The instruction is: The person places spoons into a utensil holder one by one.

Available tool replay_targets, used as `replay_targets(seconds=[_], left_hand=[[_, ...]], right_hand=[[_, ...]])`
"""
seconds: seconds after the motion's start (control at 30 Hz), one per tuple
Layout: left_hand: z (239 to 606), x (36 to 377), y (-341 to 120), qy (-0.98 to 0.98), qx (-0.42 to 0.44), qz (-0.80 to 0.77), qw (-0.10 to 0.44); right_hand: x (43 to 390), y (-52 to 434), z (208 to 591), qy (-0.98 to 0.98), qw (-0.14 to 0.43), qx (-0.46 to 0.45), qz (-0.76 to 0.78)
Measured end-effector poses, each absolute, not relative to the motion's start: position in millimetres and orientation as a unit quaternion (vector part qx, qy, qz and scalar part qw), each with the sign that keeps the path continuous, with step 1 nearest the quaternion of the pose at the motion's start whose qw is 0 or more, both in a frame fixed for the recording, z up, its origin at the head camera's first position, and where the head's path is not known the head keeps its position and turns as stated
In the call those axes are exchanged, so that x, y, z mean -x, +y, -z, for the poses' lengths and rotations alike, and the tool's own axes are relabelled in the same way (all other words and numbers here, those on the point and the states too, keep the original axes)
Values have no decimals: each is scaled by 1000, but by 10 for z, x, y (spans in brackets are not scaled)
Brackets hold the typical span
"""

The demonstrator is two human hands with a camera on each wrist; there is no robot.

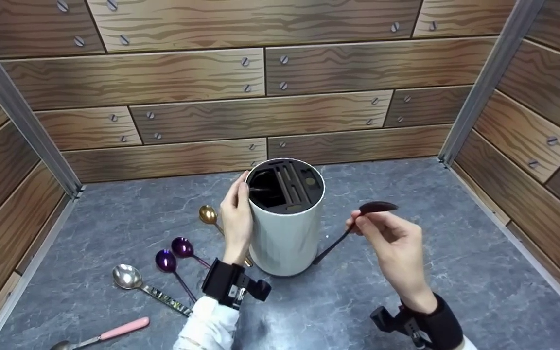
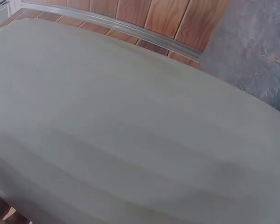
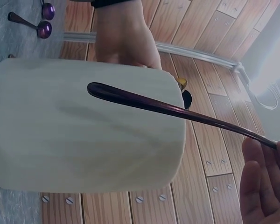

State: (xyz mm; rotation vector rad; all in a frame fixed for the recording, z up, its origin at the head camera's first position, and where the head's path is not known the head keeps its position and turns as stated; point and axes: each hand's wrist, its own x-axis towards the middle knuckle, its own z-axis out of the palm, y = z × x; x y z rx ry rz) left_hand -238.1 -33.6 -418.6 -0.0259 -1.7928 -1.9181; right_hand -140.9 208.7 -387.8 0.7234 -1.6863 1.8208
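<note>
Left hand [image 1: 237,221] wraps curled fingers around the white cylindrical holder [image 1: 286,228], standing upright on the grey table [image 1: 455,253]. Right hand [image 1: 394,243] pinches a dark spoon [image 1: 353,228] by its neck, beside the holder.

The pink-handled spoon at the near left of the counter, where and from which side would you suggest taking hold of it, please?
Grip the pink-handled spoon by its pink handle, mid-length, coming from above. It lies flat on the counter, well apart from the silver spoon, so fingers can pinch across the handle's narrow width. The handle looks thicker than the bare metal neck beside the bowl, so it is probably the easier hold.
</note>
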Motion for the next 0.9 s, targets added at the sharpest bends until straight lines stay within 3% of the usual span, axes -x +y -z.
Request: replay_targets(seconds=[0.27,0.47,0.9], left_hand=[[4206,2385,-332,-656,11,707,263],[4205,2401,-362,-660,9,706,256],[4231,2414,-383,-675,8,691,258]], right_hand=[[1376,2046,3815,-614,273,-270,-690],[1424,1983,3534,-589,292,-265,-705],[1831,1619,3087,-580,336,-269,-691]])
